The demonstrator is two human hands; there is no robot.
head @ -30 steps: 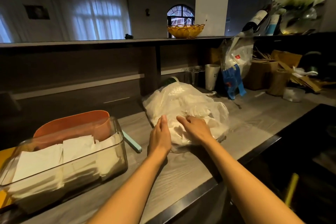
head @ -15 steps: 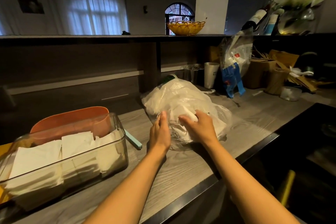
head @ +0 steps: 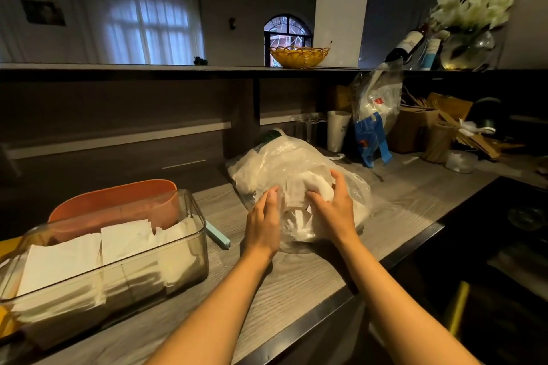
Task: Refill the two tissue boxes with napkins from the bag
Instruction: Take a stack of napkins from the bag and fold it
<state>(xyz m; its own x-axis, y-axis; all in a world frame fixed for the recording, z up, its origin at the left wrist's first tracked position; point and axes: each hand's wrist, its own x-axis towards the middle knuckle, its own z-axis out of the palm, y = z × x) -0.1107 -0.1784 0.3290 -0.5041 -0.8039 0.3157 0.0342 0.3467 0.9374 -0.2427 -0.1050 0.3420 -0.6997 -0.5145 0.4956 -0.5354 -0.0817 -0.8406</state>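
A crumpled clear plastic bag full of white napkins lies in the middle of the wooden counter. My left hand presses flat against the bag's near left side. My right hand curls around a wad of napkins at the bag's opening. At the near left stands a clear smoky tissue box holding stacks of white napkins. Right behind it is an orange box, whose contents I cannot see.
A pale blue stick-like item lies between the clear box and the bag. Behind the bag are a white cup, a blue and clear bag, cardboard boxes. A yellow basket sits on the upper shelf. The counter edge drops off at the right.
My right hand has moved up and closed around a bunch of napkins at the bag's mouth. My left hand has stayed against the bag.
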